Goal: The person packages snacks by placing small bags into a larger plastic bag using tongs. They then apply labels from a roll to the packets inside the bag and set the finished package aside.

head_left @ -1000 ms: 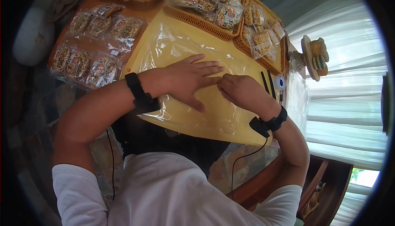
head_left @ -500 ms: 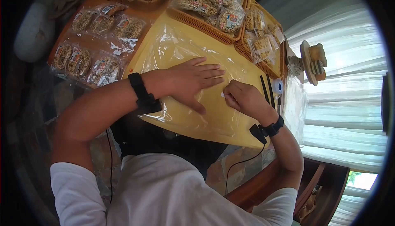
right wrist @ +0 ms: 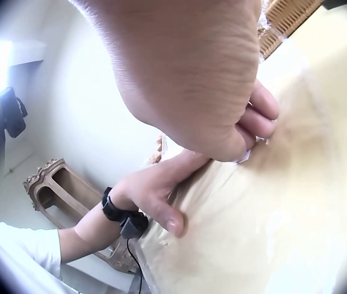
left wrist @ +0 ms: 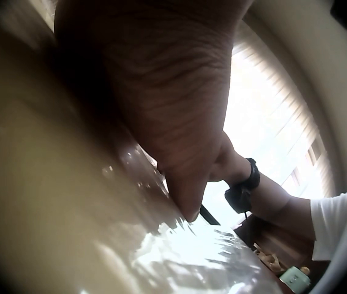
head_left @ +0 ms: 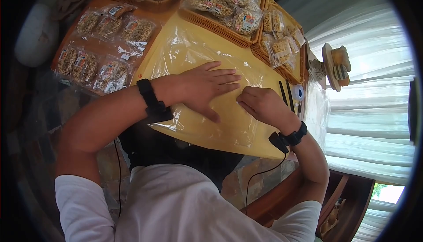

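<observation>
My left hand (head_left: 207, 87) lies flat with fingers spread on a large clear plastic sheet (head_left: 176, 43), which covers part of a yellow tabletop (head_left: 264, 147). Just right of its fingertips, my right hand (head_left: 264, 105) is low over the sheet with its fingers curled in. In the right wrist view, a small white piece (right wrist: 244, 157) pokes out from under those fingertips, pinched close to the surface. From the head view the curled fingers hide it. The left wrist view shows the left thumb (left wrist: 188, 199) close against the shiny plastic.
Wicker baskets (head_left: 216, 25) of bagged snacks line the far side, with more bagged snacks (head_left: 108, 28) on the brown tabletop at left. Two black sticks (head_left: 286, 95) and a tape roll (head_left: 298, 92) lie at right. A cable (head_left: 249, 184) hangs from the right wrist camera.
My right hand has drawn back from the left fingertips, towards me. Half a second ago the white piece showed at its fingertips in the head view. My left hand stays in place.
</observation>
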The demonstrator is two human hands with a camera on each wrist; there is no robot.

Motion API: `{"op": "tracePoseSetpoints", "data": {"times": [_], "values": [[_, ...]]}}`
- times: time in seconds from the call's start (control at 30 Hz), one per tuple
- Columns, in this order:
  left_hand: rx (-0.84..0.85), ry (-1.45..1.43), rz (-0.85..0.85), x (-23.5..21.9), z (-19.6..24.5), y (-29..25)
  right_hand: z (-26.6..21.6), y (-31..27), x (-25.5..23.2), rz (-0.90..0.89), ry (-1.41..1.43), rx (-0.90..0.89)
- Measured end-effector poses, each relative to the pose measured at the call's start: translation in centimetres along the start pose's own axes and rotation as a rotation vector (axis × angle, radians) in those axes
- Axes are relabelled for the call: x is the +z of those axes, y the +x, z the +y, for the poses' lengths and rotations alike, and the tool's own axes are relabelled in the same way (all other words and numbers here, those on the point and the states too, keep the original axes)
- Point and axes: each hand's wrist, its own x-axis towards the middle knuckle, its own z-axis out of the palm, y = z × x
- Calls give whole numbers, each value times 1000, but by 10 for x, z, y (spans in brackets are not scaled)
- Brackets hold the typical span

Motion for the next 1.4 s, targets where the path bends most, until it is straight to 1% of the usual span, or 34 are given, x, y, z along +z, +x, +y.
{"op": "tracePoseSetpoints", "data": {"times": [0.1,0.17,0.3,0.5,0.57,0.67,0.8,0.87,1.1,1.27,1.4], "values": [[8,0,9,1,-1,0,1,0,-1,11,38,7],[6,2,6,0,0,-1,1,-1,-2,14,138,92],[-3,11,-8,-1,1,0,2,0,-2,-9,139,108],[-5,21,-6,1,1,1,1,8,-6,-92,30,74],[1,12,-3,1,1,1,2,11,-5,-153,-51,82],[0,13,4,0,0,0,1,14,-3,-165,-81,72],[4,8,1,0,0,0,3,12,4,-149,-129,48],[6,6,4,0,0,0,5,10,7,-89,-118,7],[24,18,17,3,-2,0,4,7,9,-13,-124,-31],[23,19,22,5,-2,0,3,3,10,60,-55,-34],[23,39,15,4,-2,0,0,-3,10,86,-7,10]]}}
